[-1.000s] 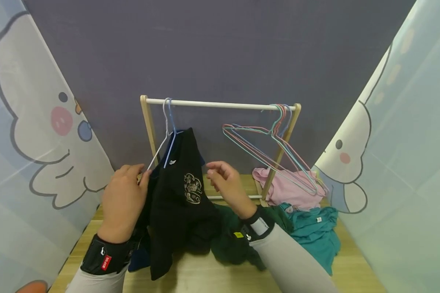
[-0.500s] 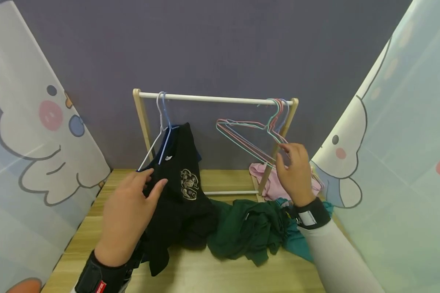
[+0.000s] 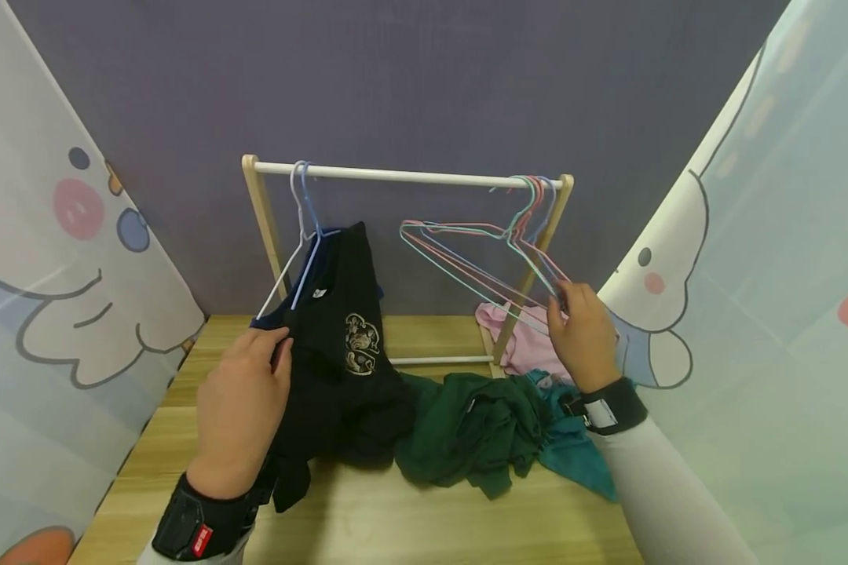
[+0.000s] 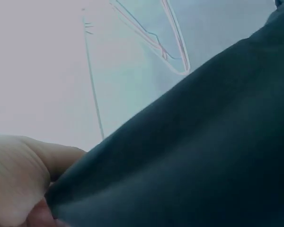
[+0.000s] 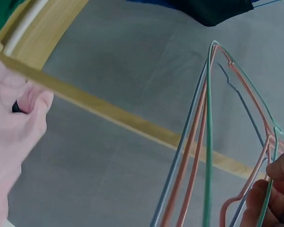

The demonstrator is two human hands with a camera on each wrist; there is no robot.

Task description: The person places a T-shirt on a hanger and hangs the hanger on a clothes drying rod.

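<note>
The left hand [image 3: 243,408] pinches the edge of the black shirt [image 3: 332,377] near its left-side shoulder; the right hand [image 3: 585,337] has the mint hanger [image 5: 208,142] between thumb and fingers. A light left pinch should do: the blue hanger [image 3: 307,271] carries the black shirt on the left end of the rail [image 3: 396,176], and a hard tug could pull the cloth off its arm. Settling that shoulder over the arm before letting go looks wise. On the right, the mint hanger lies close against the pink hangers [image 5: 223,215], so their wires may snag; ease it apart first, and lift the hook straight up if it must leave the rail. Below, on the worktop [image 3: 424,522], lie the green shirt [image 3: 466,428] and teal shirt [image 3: 572,455], with the pink shirt [image 3: 523,341] behind.
</note>
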